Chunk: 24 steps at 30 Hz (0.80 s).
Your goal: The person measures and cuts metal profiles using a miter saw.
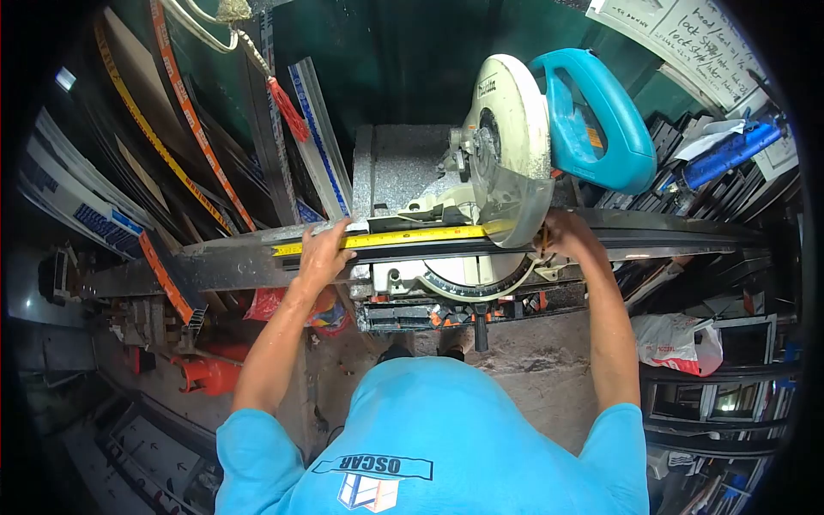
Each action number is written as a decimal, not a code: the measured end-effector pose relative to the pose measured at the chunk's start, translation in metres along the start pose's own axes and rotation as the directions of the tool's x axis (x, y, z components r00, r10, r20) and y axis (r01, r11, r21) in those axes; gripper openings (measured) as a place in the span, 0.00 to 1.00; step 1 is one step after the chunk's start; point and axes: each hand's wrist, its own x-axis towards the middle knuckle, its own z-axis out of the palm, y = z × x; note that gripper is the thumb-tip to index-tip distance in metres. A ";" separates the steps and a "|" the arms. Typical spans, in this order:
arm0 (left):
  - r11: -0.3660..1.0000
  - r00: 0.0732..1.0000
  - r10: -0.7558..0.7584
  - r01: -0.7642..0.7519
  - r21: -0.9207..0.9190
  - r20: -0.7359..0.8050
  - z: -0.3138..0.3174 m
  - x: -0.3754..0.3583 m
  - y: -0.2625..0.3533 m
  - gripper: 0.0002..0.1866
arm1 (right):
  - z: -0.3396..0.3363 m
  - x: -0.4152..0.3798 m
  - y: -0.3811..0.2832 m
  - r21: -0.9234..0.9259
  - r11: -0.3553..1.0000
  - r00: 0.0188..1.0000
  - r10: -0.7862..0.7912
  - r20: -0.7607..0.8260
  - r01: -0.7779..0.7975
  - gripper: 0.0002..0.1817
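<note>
A yellow tape measure blade point(412, 238) lies along a long dark metal profile point(403, 252) set across the miter saw's base. My left hand point(324, 253) is closed around the profile and the tape near the tape's left end. At the other side, my right hand point(568, 237) is closed beside the saw's clear guard point(522, 210), pinching a thin brownish stick that looks like a pencil point(544, 239). The tape runs behind the guard, and its case cannot be made out. Above the profile stands the cream saw head point(506, 112) with its teal handle point(614, 129).
Long metal profiles point(313, 129) lean at the back left. A wooden beam point(197, 268) extends to the left under the work. An orange gas cylinder point(209, 375) lies on the floor at lower left. At right are a white plastic bag point(678, 342) and stacked frames.
</note>
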 end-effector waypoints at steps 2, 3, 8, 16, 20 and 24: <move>0.999 1.000 -0.029 0.029 0.013 -0.004 -0.006 -0.010 -0.015 0.38 | 0.000 -0.004 0.017 0.042 0.999 1.000 0.016 0.005 -0.016 0.33; 0.998 0.998 -0.056 0.056 0.029 -0.018 -0.010 -0.015 -0.023 0.38 | 0.002 -0.004 0.022 0.083 0.996 1.000 0.028 0.000 -0.028 0.33; 0.985 0.988 -0.154 0.155 0.080 -0.022 -0.041 -0.038 -0.068 0.38 | 0.000 -0.008 0.034 0.010 0.999 0.997 0.035 0.076 -0.036 0.35; 0.996 0.996 0.021 -0.012 0.089 -0.092 -0.028 -0.033 0.004 0.36 | -0.011 -0.013 0.023 0.116 0.987 0.992 0.102 0.067 -0.110 0.34; 0.964 0.966 0.246 -0.252 -0.089 -0.078 0.051 -0.015 0.109 0.38 | -0.013 -0.013 0.025 0.184 0.982 0.999 0.034 0.002 -0.034 0.30; 0.916 0.928 0.374 -0.368 -0.159 0.004 0.102 0.019 0.199 0.41 | -0.005 -0.007 0.031 0.155 0.987 0.996 0.053 -0.067 -0.042 0.24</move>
